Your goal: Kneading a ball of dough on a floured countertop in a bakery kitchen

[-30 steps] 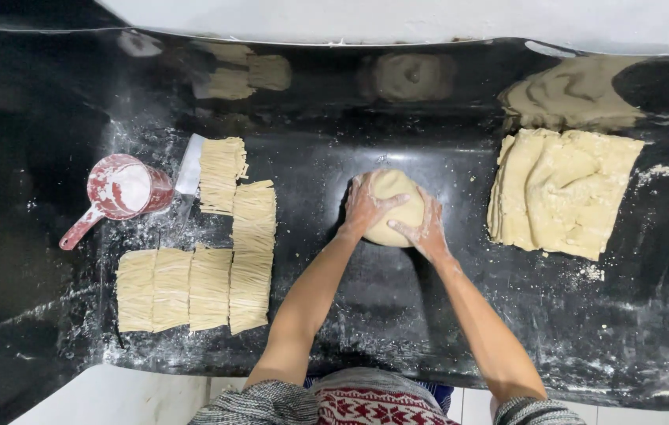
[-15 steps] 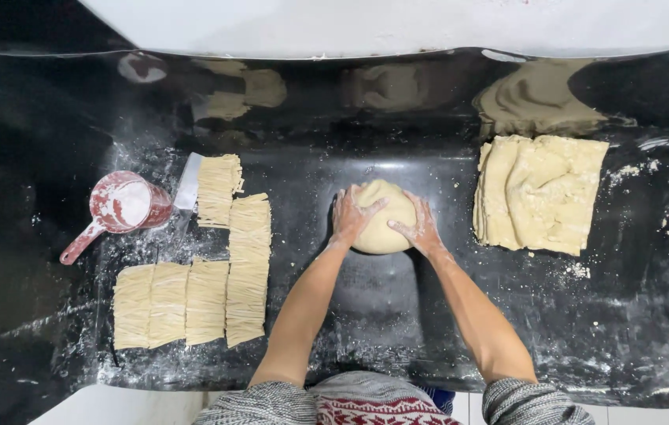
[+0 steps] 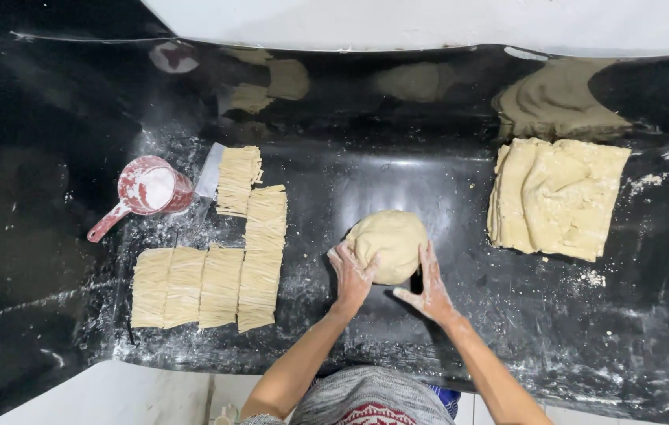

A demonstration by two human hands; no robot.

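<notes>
A round ball of pale dough (image 3: pixel 390 242) lies on the black floured worktop (image 3: pixel 429 181). My left hand (image 3: pixel 352 275) presses against the ball's near left side with fingers spread. My right hand (image 3: pixel 429 287) touches its near right edge, fingers extended and dusted with flour. Neither hand wraps around the ball; both rest flat against it.
Bundles of cut noodles (image 3: pixel 216 275) lie in rows at the left, with more bundles (image 3: pixel 238 179) behind them over a metal scraper (image 3: pixel 210 169). A red scoop of flour (image 3: pixel 145 191) stands further left. A stack of folded dough sheets (image 3: pixel 557 197) sits at the right.
The dough ball and both hands have come nearer to me on the worktop. My hands slid from the ball's sides to its near edge.
</notes>
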